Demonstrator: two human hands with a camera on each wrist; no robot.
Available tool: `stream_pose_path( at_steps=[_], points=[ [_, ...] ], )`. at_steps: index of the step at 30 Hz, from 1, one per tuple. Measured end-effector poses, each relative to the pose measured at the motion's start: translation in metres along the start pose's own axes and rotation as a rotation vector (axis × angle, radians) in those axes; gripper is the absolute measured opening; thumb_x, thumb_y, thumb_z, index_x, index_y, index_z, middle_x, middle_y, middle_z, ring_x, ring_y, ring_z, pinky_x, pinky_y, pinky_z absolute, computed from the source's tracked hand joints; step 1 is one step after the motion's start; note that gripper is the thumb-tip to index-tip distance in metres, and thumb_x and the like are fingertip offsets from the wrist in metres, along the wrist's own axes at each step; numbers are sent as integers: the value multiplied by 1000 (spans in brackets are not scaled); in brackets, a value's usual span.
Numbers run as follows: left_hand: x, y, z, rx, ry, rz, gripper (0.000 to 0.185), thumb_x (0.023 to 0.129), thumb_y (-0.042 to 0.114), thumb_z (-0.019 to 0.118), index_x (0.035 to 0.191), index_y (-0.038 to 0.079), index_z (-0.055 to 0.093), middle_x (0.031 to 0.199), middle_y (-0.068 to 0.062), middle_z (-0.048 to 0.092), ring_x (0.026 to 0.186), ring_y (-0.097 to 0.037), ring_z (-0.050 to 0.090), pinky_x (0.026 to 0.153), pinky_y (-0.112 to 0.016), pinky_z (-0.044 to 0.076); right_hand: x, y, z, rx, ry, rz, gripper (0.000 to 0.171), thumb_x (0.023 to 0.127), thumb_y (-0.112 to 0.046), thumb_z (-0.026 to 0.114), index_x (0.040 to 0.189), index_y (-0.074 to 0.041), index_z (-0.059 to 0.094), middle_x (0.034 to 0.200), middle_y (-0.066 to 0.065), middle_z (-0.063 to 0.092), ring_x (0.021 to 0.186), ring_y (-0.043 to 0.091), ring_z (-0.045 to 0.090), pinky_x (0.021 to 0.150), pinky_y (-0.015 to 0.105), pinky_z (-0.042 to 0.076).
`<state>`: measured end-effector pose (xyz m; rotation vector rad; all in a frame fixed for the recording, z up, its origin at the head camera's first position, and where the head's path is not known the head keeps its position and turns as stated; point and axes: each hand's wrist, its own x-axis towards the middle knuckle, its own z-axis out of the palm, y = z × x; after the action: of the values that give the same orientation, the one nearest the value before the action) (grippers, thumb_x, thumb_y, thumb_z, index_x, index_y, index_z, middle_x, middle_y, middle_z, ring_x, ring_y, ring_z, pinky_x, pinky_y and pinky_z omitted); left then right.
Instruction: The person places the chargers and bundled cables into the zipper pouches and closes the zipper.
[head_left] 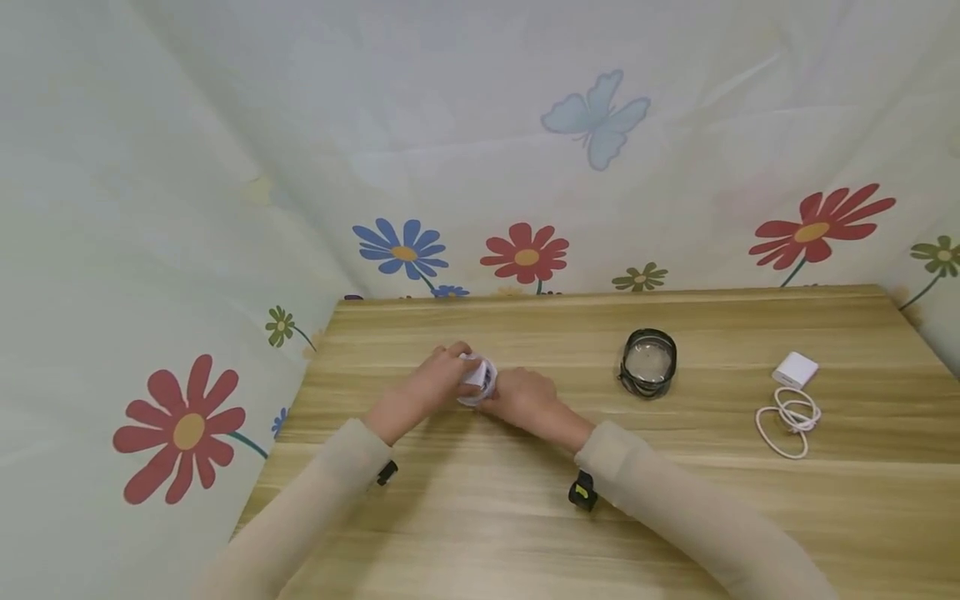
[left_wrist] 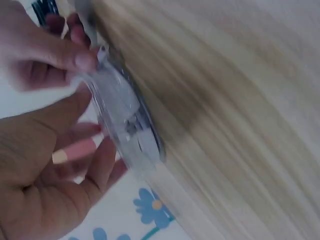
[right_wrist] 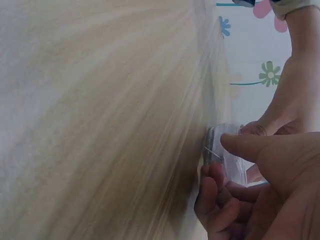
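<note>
Container (left_wrist: 114, 97) (clear, white contents (left_wrist: 148, 142)) in both hands (head_left: 442, 375) (head_left: 527, 397)

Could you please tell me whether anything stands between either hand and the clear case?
Nothing visible does: the left hand and the right hand both hold the clear case. The black-rimmed case, white charger and white cable lie apart, off to the right.

The pouch (head_left: 648, 364) lies right of the case (head_left: 476, 377); charger (head_left: 795, 369) behind cable (head_left: 802, 425), farther right.

Booth-like indoor corner, creased flower-printed hangings (head_left: 450, 133), blue butterfly print (head_left: 600, 121), wood-grain tabletop (head_left: 487, 525)
</note>
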<state>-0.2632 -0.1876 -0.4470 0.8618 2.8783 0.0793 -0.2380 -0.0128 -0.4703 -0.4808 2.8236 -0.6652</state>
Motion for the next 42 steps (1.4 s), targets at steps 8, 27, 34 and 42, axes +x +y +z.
stream_pose_path(
  at_steps=[8, 27, 34, 42],
  points=[
    [-9, 10, 15, 25, 151, -96, 47, 96, 32, 72, 130, 1, 67, 128, -24, 60, 110, -39, 58, 96, -51, 47, 8, 6, 2, 29, 10, -9, 44, 91, -39, 75, 59, -20, 51, 55, -5, 50, 49, 12, 44, 41, 31, 34],
    [-17, 7, 25, -23, 208, -60, 51, 96, 29, 72, 139, 5, 62, 142, -20, 56, 123, -38, 55, 102, -46, 51, 12, 27, -19, -196, 107, -121, 19, 96, -31, 72, 82, -21, 65, 78, -3, 66, 67, 16, 59, 52, 39, 50],
    [-16, 1, 22, -33, 170, 7, 53, 94, 29, 74, 141, 7, 61, 145, -18, 54, 128, -37, 55, 105, -46, 49, 15, 36, -21, -149, 97, -235, 13, 98, -23, 70, 87, -17, 66, 80, -2, 65, 68, 15, 58, 56, 36, 51],
    [-17, 0, 19, -28, 135, 8, 55, 95, 29, 73, 143, 8, 59, 147, -18, 52, 130, -36, 53, 106, -46, 48, 26, 48, -19, -68, 153, -488, 4, 88, -10, 79, 87, -11, 75, 105, 7, 70, 100, 25, 64, 97, 43, 50]
  ],
)
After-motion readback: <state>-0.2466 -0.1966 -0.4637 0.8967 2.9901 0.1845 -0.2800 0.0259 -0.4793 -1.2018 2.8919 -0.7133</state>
